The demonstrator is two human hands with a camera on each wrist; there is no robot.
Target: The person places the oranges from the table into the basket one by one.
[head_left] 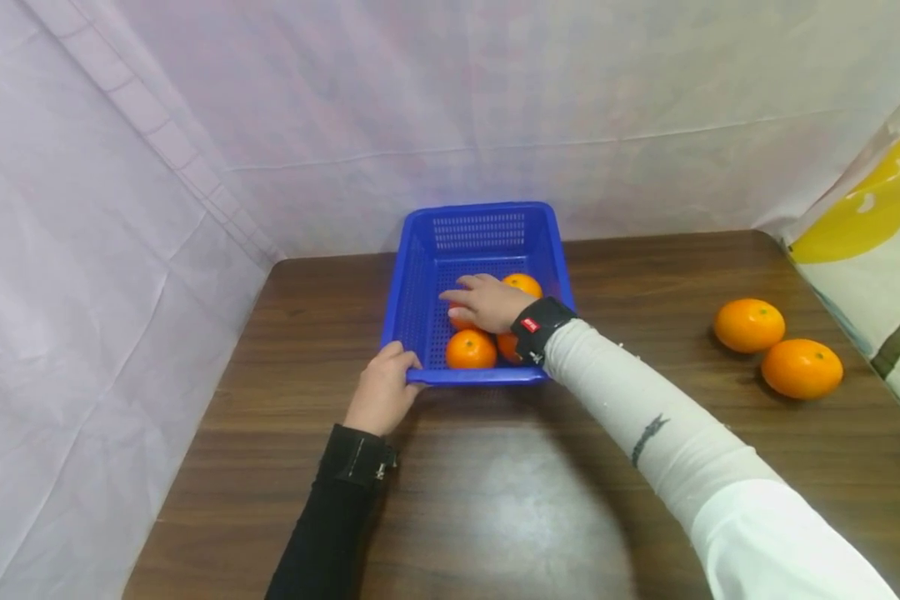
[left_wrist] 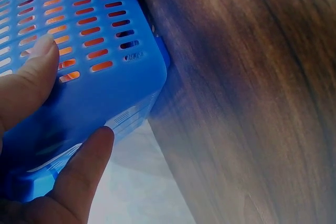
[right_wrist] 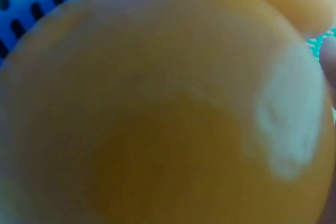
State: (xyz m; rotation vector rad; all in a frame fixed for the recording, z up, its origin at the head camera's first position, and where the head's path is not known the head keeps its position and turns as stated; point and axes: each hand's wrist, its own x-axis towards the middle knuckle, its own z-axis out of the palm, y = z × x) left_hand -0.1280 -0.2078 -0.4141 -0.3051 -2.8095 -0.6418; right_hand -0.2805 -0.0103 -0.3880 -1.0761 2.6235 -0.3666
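My left hand (head_left: pixel 382 392) grips the near left corner of a blue plastic basket (head_left: pixel 480 377), its thumb (left_wrist: pixel 39 59) on the slotted wall and a finger under the rim. Inside the basket, my right hand (head_left: pixel 487 302) reaches over several oranges with its fingers spread. An orange (head_left: pixel 461 322) lies partly hidden beneath the hand. Another orange (head_left: pixel 471 350) sits close to the near wall, and one more (head_left: pixel 522 284) shows beyond the wrist. A large blurred orange (right_wrist: pixel 168 108) fills the right wrist view, with a fingertip (right_wrist: pixel 328 56) at its right edge.
Two oranges (head_left: pixel 749 326) (head_left: pixel 802 368) lie side by side on the brown wooden table (head_left: pixel 285 333), toward its right edge. White cloth (head_left: pixel 495 100) hangs behind the basket and along the left side. A patterned yellow and white cloth (head_left: pixel 862 217) is at far right.
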